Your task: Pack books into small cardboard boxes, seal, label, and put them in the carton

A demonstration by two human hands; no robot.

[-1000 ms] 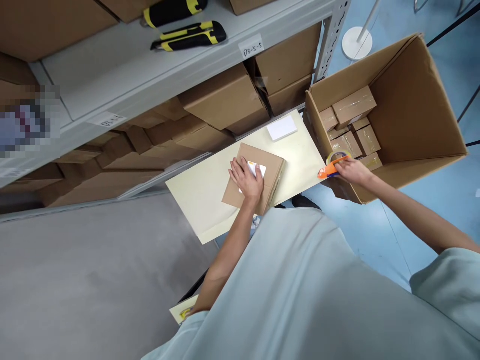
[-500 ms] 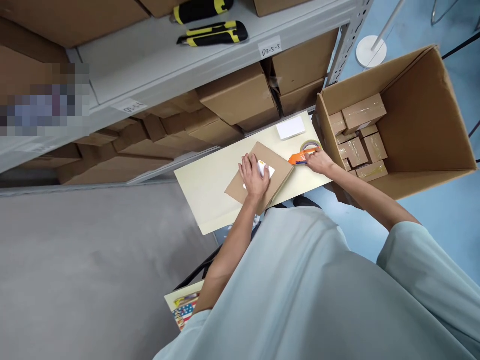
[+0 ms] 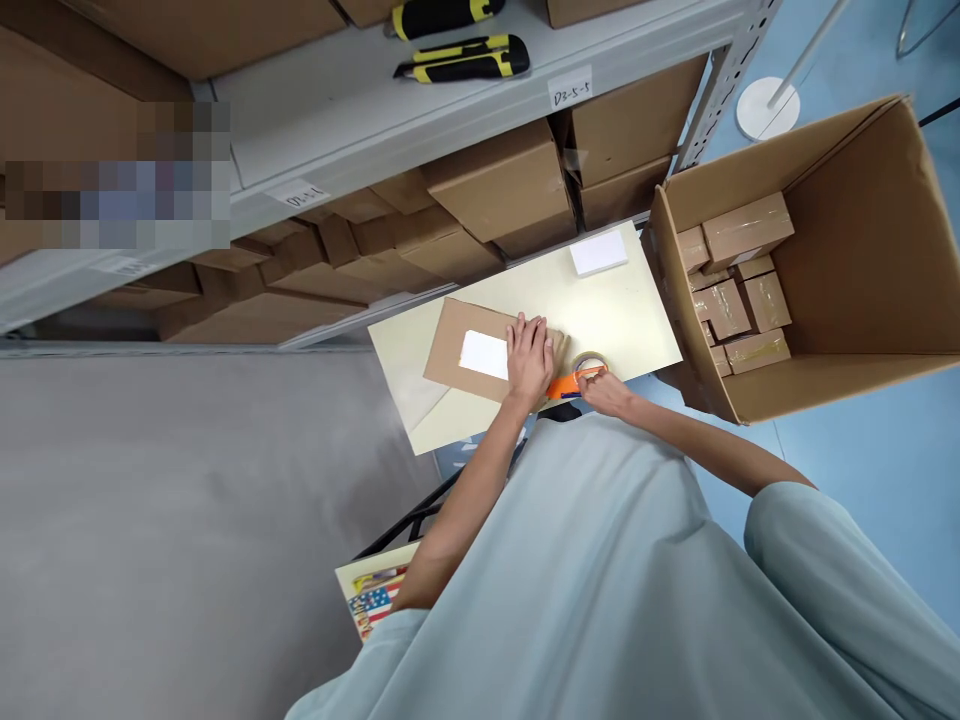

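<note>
A flat brown cardboard box [image 3: 450, 345] with a white label [image 3: 484, 354] lies on the pale tabletop [image 3: 409, 390]. My left hand [image 3: 531, 358] rests on the box's right part, its fingers stretched out and the palm down. An orange tape dispenser [image 3: 562, 385] with a roll of tape is in my right hand [image 3: 606, 392], fingers wrapped round it. The dispenser's front end meets the right edge of the box, close to my left hand. Whether tape is stuck to the box there I cannot tell.
A white stack of labels or paper [image 3: 598, 252] lies at the table's back. To the right stands a large open carton [image 3: 847, 270] holding several small taped boxes [image 3: 750, 230]. Two utility knives [image 3: 465, 60] lie on the grey shelf [image 3: 315, 130], with cartons below.
The box has turned and shifted left, showing its white label. My left hand has moved to its right part. My right hand has brought the tape dispenser left and nearer to me.
</note>
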